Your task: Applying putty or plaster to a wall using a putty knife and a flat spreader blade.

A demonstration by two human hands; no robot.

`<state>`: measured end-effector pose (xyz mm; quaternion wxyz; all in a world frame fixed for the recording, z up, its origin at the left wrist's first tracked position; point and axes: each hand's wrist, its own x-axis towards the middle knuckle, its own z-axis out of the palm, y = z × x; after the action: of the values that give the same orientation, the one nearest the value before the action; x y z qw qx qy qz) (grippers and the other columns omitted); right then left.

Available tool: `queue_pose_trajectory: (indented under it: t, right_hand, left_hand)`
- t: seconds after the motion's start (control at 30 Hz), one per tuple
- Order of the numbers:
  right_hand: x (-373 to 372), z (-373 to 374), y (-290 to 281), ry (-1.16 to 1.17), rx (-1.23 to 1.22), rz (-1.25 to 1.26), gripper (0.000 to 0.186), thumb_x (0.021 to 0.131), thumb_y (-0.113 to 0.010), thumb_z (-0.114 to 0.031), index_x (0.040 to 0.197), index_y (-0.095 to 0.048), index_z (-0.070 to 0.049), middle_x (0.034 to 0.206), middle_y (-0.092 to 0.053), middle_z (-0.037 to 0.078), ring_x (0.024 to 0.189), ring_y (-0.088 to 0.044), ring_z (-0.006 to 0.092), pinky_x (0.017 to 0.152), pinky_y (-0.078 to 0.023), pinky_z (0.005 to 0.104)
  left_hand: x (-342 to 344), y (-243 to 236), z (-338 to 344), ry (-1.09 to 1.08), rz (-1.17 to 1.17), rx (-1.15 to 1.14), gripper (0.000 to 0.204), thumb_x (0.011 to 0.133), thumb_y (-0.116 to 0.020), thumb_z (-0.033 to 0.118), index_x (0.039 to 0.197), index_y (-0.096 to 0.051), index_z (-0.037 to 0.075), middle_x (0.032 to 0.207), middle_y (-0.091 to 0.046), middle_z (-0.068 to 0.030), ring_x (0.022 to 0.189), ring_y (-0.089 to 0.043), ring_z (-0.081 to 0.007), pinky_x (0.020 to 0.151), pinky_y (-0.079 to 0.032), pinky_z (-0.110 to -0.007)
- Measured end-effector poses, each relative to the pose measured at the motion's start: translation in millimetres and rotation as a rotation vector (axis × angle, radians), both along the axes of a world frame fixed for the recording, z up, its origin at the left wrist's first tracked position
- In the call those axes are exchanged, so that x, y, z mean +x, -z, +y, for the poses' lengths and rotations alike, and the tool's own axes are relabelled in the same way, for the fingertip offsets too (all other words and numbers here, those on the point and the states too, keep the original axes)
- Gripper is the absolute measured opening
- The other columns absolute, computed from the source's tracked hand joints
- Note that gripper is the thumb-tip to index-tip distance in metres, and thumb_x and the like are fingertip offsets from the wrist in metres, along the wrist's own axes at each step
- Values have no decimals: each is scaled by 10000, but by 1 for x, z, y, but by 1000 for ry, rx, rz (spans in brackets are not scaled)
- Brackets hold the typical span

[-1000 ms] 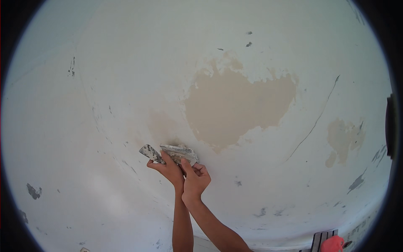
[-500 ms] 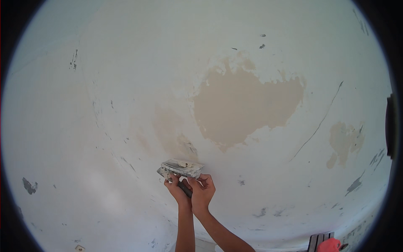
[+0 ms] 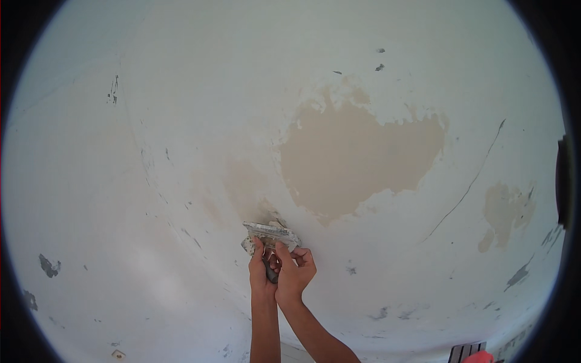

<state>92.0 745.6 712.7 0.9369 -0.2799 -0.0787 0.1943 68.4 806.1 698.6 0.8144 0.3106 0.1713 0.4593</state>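
Tilted round since half a second before, the wide blade [image 3: 271, 231] had also come slightly nearer the large tan patch [image 3: 362, 160] on the wall [image 3: 363, 284]. Its broad face, bearing a pale lump of filler, had been in view; at this moment a ridged, caked side showed, and the lump was mostly hidden. That tilt suggested the loaded face was turned toward the wall, around a faint smear [image 3: 264, 207] below and left of the patch, though contact could not be confirmed.

Far left of the patch and lower, a dark grey chip [image 3: 48, 266] marked the surface. Nearer, below and left of the patch, a narrow scraper [image 3: 247, 245] lay across the left hand [image 3: 259, 269], its dark handle [image 3: 270, 275] between the two palms. The left fingers appeared closed round that scraper, with one digit stretched up along the wide blade. Just to their right, and lower than the patch, the right hand [image 3: 293, 272] pinched the wide blade, thumb on its caked side and the other fingers curled at its right end.

Right of the patch ran a thin slanting crack [image 3: 466, 190], then a smaller tan patch [image 3: 505, 209]. Well below the patch and to its right stood a slatted object [image 3: 463, 352] and something red [image 3: 480, 357], both cut off. No brand, label or writing could be read anywhere.
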Motion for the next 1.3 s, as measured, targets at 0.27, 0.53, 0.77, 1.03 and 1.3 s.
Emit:
queue_pose_trajectory:
  t: [0.27, 0.53, 0.77, 1.03, 1.3]
  right_hand:
    - [2, 12, -9, -37, 26, 75, 273, 799, -767, -8, 823, -496, -23, 714, -617, 93, 577, -585, 141, 497, -469, 264]
    - [-4, 16, -49, -40, 88, 76, 259, 789, -786, -27, 810, -528, -17, 772, -626, 80, 608, -568, 115, 555, -468, 265]
    - [-18, -14, -9, -238, 165, -199, 184, 842, -708, 32, 935, -554, -2, 848, -621, 56, 816, -616, 84, 614, -465, 201]
    - [-31, -79, 56, -392, 149, -141, 251, 854, -634, 77, 1043, -516, -41, 879, -620, 49, 688, -559, 67, 552, -437, 201]
    - [18, -179, 117, -276, 293, -52, 516, 828, -605, 100, 1301, -429, -6, 1271, -545, 137, 1222, -524, 246, 1017, -446, 398]
  left_hand:
    - [1, -15, 14, -185, 43, 46, 350, 923, -661, 390, 925, -607, 45, 647, -518, -1, 444, -390, -62, 393, -315, -222]
    - [-4, -67, 23, -272, 104, 186, 305, 943, -640, 345, 874, -595, 51, 612, -464, 16, 445, -384, -74, 393, -313, -232]
    - [-28, -22, -16, -193, -176, 212, 299, 994, -543, 358, 958, -568, 62, 563, -461, 10, 435, -387, -80, 378, -324, -221]
    - [-47, 50, -93, -303, -49, 165, 193, 981, -545, 206, 1013, -527, 17, 534, -499, -46, 362, -439, -116, 317, -364, -253]
    - [-78, 112, -172, 42, -80, 116, 331, 944, -484, 177, 1226, -385, 35, 952, -554, -152, 411, -427, -155, 300, -358, -271]
